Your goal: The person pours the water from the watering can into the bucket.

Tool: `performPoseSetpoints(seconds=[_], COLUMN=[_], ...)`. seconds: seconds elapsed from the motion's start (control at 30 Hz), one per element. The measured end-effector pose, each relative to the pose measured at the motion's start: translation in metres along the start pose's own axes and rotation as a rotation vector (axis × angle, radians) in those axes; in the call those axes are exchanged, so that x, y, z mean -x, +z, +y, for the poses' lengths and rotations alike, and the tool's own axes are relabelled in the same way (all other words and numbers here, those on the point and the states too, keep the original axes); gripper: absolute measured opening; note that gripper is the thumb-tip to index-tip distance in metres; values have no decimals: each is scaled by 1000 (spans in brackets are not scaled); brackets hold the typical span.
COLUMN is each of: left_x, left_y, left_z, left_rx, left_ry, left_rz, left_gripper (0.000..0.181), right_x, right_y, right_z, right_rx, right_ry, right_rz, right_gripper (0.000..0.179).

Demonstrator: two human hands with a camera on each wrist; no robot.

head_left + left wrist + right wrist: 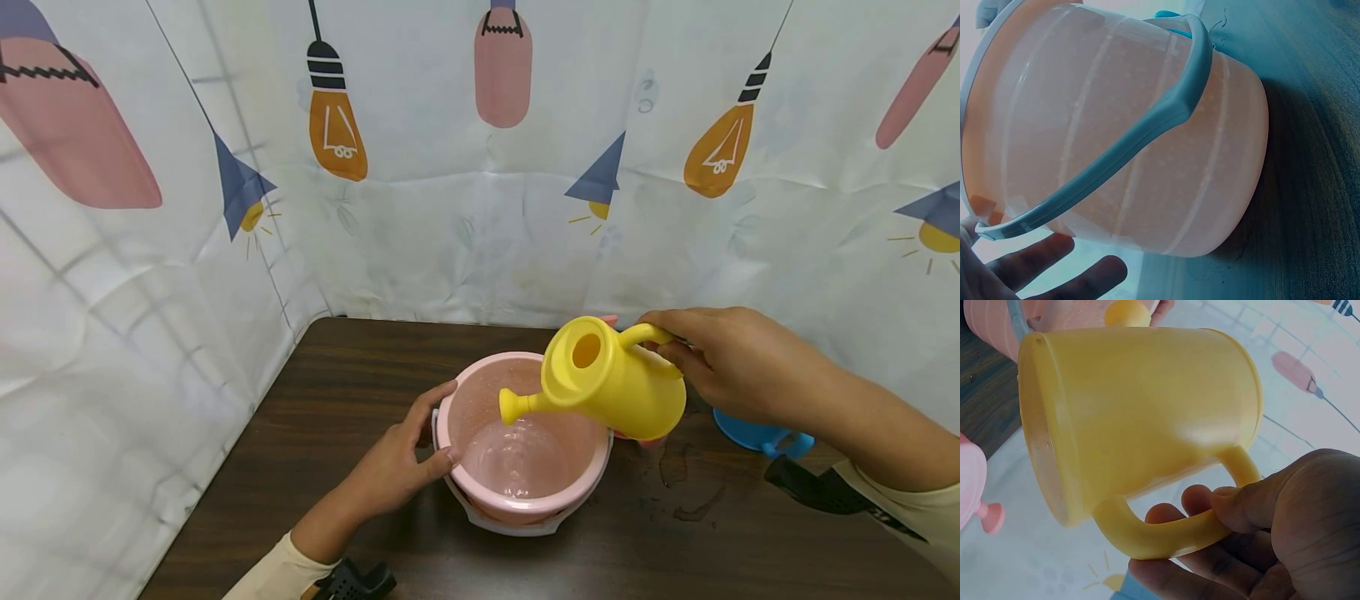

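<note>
My right hand grips the handle of a yellow watering can, fingers and thumb wrapped around it in the right wrist view. Tipped to the left, the can has its round spout head over a pink bucket. Clear water with ripples lies at the bucket's bottom. My left hand holds the bucket's left rim, thumb on the rim's edge and forefinger along its outside. Two other fingers stretch out beside the bucket wall. A pale carrying handle hangs down against the bucket's near side.
A blue item with a looped handle stands under my right forearm. Behind the yellow can is a pink object with a small spout, mostly hidden in the head view. Wet spots mark the dark wooden table. A printed curtain hangs behind.
</note>
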State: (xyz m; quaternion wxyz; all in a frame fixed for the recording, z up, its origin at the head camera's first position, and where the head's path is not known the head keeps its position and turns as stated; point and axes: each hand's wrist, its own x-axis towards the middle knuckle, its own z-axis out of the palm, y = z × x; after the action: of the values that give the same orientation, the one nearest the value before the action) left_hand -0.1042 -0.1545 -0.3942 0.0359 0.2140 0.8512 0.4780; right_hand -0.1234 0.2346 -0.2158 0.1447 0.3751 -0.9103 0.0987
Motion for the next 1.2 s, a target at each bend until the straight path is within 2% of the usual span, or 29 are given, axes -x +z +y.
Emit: performPoseSetpoints(seconds=[0.33, 0.6, 1.2], left_x=[0, 0, 0], left_y=[0, -1, -1], left_z=[0, 0, 0], left_rx=[7, 13, 12], left_ry=[8, 13, 19], left_rz=[-3, -3, -5], left_gripper=[75, 75, 76], right_x=[0, 0, 0], right_y=[0, -1, 0], right_z=[0, -1, 0], right_rx=[7, -3, 2], right_ry=[-24, 6, -10], right_rz=[23, -5, 7], right_gripper=[34, 33, 35])
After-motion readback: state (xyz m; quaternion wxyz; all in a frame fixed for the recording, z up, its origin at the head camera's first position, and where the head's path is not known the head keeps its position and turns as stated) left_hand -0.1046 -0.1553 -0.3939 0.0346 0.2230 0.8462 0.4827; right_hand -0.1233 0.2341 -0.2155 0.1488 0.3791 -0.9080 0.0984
